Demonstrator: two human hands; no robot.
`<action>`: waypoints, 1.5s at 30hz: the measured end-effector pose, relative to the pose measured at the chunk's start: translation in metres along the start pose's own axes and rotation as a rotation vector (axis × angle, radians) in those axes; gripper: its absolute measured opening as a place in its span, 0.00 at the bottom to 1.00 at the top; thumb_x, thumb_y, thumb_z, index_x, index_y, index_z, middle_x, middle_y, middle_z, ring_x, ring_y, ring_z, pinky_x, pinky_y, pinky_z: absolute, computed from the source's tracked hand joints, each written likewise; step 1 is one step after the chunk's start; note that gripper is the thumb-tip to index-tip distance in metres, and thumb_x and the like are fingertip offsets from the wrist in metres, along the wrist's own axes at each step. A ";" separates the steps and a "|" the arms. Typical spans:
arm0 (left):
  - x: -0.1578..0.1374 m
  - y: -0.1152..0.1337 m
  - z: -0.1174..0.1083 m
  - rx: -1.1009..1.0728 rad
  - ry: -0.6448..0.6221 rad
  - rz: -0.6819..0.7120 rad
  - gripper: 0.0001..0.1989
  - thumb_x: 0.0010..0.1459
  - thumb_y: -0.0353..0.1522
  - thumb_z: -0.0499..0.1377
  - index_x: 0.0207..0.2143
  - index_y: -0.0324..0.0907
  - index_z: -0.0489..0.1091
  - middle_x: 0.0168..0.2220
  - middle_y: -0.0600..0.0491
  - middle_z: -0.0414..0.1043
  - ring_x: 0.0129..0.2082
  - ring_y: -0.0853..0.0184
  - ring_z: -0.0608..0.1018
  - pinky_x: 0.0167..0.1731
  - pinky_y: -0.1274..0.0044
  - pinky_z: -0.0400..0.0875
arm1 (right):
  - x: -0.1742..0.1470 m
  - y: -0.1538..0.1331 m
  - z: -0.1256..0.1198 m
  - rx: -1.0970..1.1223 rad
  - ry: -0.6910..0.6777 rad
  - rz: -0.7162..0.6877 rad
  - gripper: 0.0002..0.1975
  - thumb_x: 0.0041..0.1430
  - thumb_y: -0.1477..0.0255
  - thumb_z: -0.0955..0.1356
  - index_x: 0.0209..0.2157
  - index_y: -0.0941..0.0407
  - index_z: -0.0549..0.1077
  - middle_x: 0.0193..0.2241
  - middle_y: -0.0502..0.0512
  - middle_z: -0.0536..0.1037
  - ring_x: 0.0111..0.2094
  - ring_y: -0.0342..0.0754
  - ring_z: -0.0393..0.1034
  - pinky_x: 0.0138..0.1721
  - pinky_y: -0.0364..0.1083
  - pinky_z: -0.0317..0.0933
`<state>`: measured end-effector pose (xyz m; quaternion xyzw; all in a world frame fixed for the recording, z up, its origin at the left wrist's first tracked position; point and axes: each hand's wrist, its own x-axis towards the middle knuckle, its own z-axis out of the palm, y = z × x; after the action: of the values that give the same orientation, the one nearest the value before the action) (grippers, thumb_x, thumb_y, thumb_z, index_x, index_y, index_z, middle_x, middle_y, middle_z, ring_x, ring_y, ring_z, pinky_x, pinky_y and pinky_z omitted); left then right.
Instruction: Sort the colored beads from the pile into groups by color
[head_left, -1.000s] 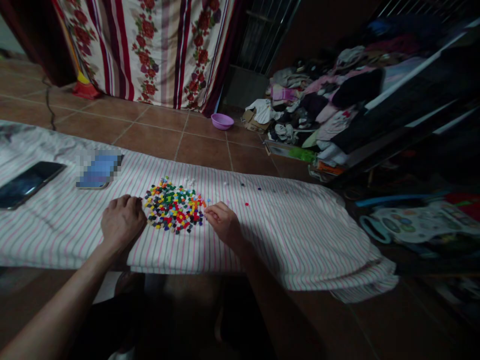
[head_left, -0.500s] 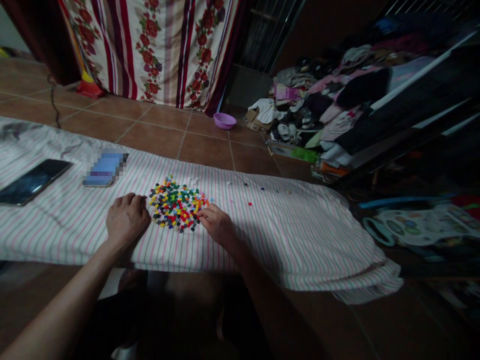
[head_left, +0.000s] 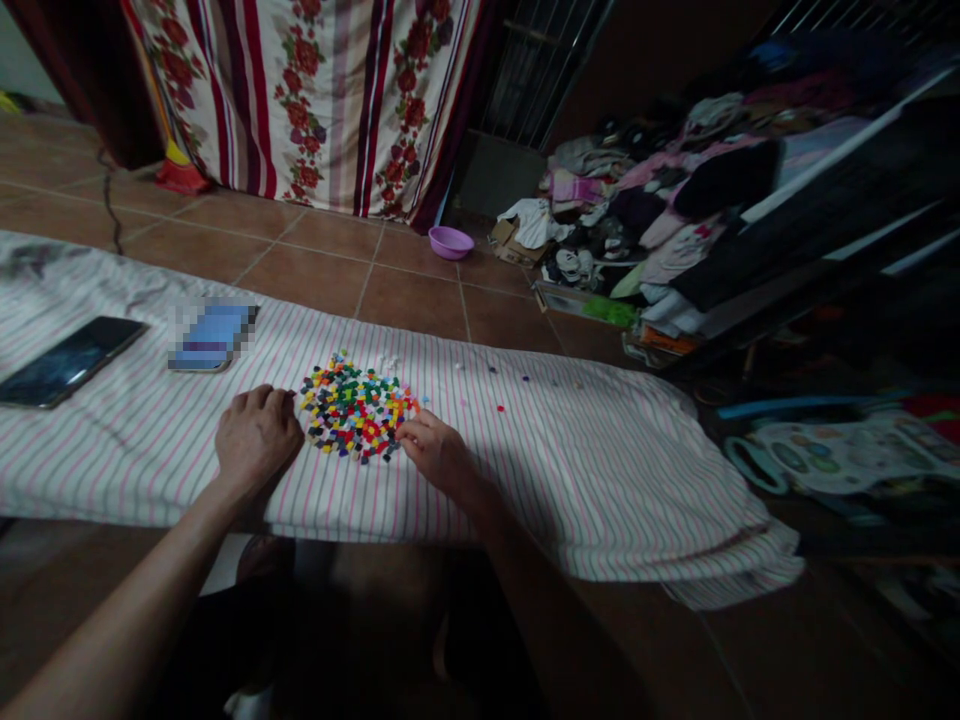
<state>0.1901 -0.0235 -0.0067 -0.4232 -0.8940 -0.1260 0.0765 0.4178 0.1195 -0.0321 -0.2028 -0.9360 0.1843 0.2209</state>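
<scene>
A spread heap of tiny multicoloured blocks (head_left: pixel 351 410) lies on a striped cloth (head_left: pixel 600 480). At the heap's left edge rests my left hand (head_left: pixel 259 432), back upward, its fingers curled; a dark speck shows by its fingertips, and what is under them is hidden. My right hand (head_left: pixel 435 450) touches the heap's right edge with thumb and fingers pinched together. Whatever lies in that pinch is too small to name. Single pieces sit apart to the right, among them a red block (head_left: pixel 500 408) and a dark blue block (head_left: pixel 526 379). Several white blocks (head_left: pixel 388 362) are grouped behind the heap.
Two phones lie at the left, a dark phone (head_left: pixel 71 362) and a phone with a lit, blurred screen (head_left: pixel 212 338). Beyond the cloth, a purple basin (head_left: pixel 451 243) stands on the tiled floor (head_left: pixel 315 275). Piled clothes (head_left: pixel 637 200) fill the back right.
Both hands keep nearly the same place and pose at the heap. The view has shifted very slightly; no block has visibly moved.
</scene>
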 end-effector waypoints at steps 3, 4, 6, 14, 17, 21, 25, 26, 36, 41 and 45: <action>0.000 -0.001 0.002 0.006 -0.005 0.004 0.24 0.63 0.37 0.43 0.48 0.38 0.73 0.51 0.42 0.73 0.48 0.54 0.72 0.45 0.65 0.66 | 0.000 -0.001 -0.002 -0.017 -0.035 0.003 0.09 0.60 0.81 0.65 0.35 0.55 0.75 0.34 0.52 0.72 0.36 0.44 0.69 0.39 0.42 0.63; 0.001 -0.002 0.002 0.006 -0.005 0.006 0.24 0.62 0.37 0.43 0.48 0.38 0.73 0.51 0.42 0.72 0.48 0.53 0.72 0.45 0.65 0.66 | 0.000 -0.002 -0.003 -0.023 -0.047 0.005 0.09 0.60 0.81 0.65 0.35 0.55 0.75 0.34 0.52 0.72 0.36 0.44 0.68 0.39 0.42 0.63; 0.001 -0.003 0.003 0.006 -0.004 0.012 0.23 0.62 0.37 0.44 0.48 0.38 0.73 0.52 0.42 0.72 0.49 0.53 0.72 0.46 0.64 0.66 | 0.001 -0.005 -0.006 -0.040 -0.082 0.007 0.09 0.60 0.81 0.65 0.35 0.55 0.75 0.35 0.52 0.72 0.36 0.44 0.68 0.38 0.42 0.63; -0.002 0.001 -0.006 0.010 -0.042 0.019 0.23 0.63 0.37 0.43 0.49 0.37 0.72 0.53 0.40 0.71 0.50 0.51 0.72 0.45 0.64 0.67 | 0.002 -0.014 -0.016 -0.092 -0.155 -0.042 0.09 0.59 0.81 0.65 0.35 0.56 0.75 0.35 0.53 0.72 0.38 0.45 0.67 0.41 0.42 0.63; -0.002 0.001 -0.007 -0.014 -0.041 0.021 0.21 0.62 0.36 0.46 0.48 0.37 0.72 0.52 0.39 0.71 0.49 0.51 0.72 0.44 0.63 0.67 | 0.001 -0.016 -0.018 -0.101 -0.151 -0.080 0.06 0.60 0.79 0.66 0.33 0.56 0.75 0.33 0.53 0.73 0.38 0.46 0.68 0.41 0.43 0.64; -0.001 -0.001 -0.003 -0.015 -0.018 0.038 0.20 0.62 0.36 0.45 0.47 0.39 0.72 0.51 0.38 0.72 0.48 0.49 0.73 0.43 0.60 0.68 | -0.001 -0.019 -0.021 -0.118 -0.143 -0.094 0.05 0.60 0.78 0.66 0.33 0.56 0.74 0.33 0.53 0.74 0.38 0.46 0.68 0.40 0.44 0.64; -0.002 -0.003 -0.001 0.007 -0.019 0.046 0.20 0.63 0.36 0.45 0.47 0.39 0.72 0.52 0.39 0.72 0.48 0.48 0.73 0.43 0.60 0.69 | -0.001 -0.020 -0.022 -0.135 -0.146 -0.104 0.05 0.60 0.77 0.67 0.34 0.56 0.75 0.34 0.54 0.74 0.37 0.46 0.68 0.39 0.44 0.64; -0.002 -0.003 -0.001 0.008 -0.015 0.050 0.20 0.62 0.35 0.45 0.48 0.38 0.72 0.52 0.39 0.72 0.49 0.48 0.73 0.44 0.59 0.69 | -0.001 -0.020 -0.022 -0.138 -0.150 -0.107 0.04 0.60 0.77 0.67 0.34 0.56 0.75 0.34 0.54 0.74 0.37 0.46 0.68 0.39 0.44 0.64; -0.002 0.000 -0.006 0.001 -0.044 0.027 0.21 0.63 0.36 0.45 0.49 0.37 0.72 0.54 0.39 0.71 0.50 0.50 0.72 0.45 0.62 0.68 | -0.001 -0.019 -0.020 -0.099 -0.156 -0.107 0.02 0.60 0.76 0.68 0.33 0.56 0.73 0.33 0.53 0.73 0.37 0.46 0.68 0.40 0.44 0.64; -0.001 -0.001 -0.005 0.004 -0.068 0.027 0.23 0.63 0.37 0.44 0.51 0.36 0.71 0.54 0.39 0.70 0.51 0.50 0.71 0.46 0.63 0.67 | -0.002 -0.015 -0.014 -0.078 -0.163 -0.097 0.04 0.58 0.78 0.67 0.34 0.56 0.73 0.34 0.54 0.73 0.38 0.47 0.68 0.42 0.45 0.64; 0.000 -0.002 -0.003 0.003 -0.059 0.025 0.24 0.63 0.38 0.43 0.51 0.38 0.71 0.54 0.41 0.71 0.51 0.50 0.72 0.46 0.63 0.67 | -0.002 -0.013 -0.013 -0.058 -0.155 -0.083 0.07 0.56 0.80 0.66 0.34 0.56 0.72 0.35 0.54 0.73 0.38 0.47 0.68 0.42 0.44 0.64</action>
<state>0.1888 -0.0260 -0.0045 -0.4376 -0.8907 -0.1113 0.0524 0.4219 0.1104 -0.0162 -0.1554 -0.9628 0.1631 0.1494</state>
